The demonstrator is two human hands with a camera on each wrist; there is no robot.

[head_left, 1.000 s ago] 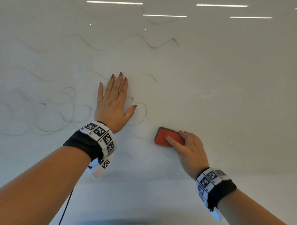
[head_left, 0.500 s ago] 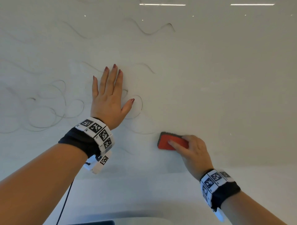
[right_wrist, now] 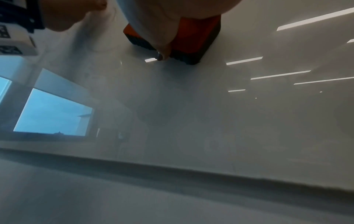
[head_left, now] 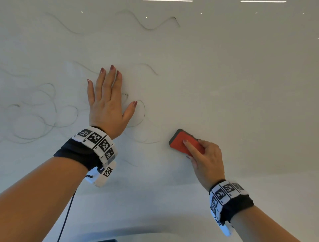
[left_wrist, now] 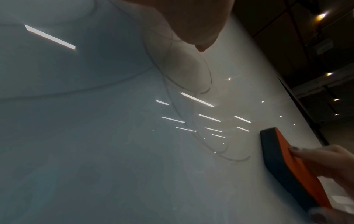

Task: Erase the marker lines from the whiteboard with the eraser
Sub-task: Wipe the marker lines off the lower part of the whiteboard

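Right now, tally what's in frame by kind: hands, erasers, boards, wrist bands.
Hands: 2, left flat on the board, right holding the eraser
Erasers: 1, red
Boards: 1, whiteboard
Wrist bands: 2, left, right
Total: 6

**Around the edges: lights, a window, tagged bands**

Bright light strips (head_left: 167, 0) glint as reflections at 12 o'clock in the head view, and more of them (right_wrist: 314, 19) sit at 2 o'clock in the right wrist view. That view also shows a blue-lit window (right_wrist: 53, 115) at 9 o'clock and a dark ledge (right_wrist: 191, 171) running across toward 5 o'clock. In the left wrist view, small lamps (left_wrist: 322, 15) glow on a dark ceiling (left_wrist: 316, 60) at 1 o'clock. Each wrist wears a band of black-and-white tags (head_left: 96, 140) (head_left: 224, 191), and a thin black cable (head_left: 66, 217) hangs toward 7 o'clock.
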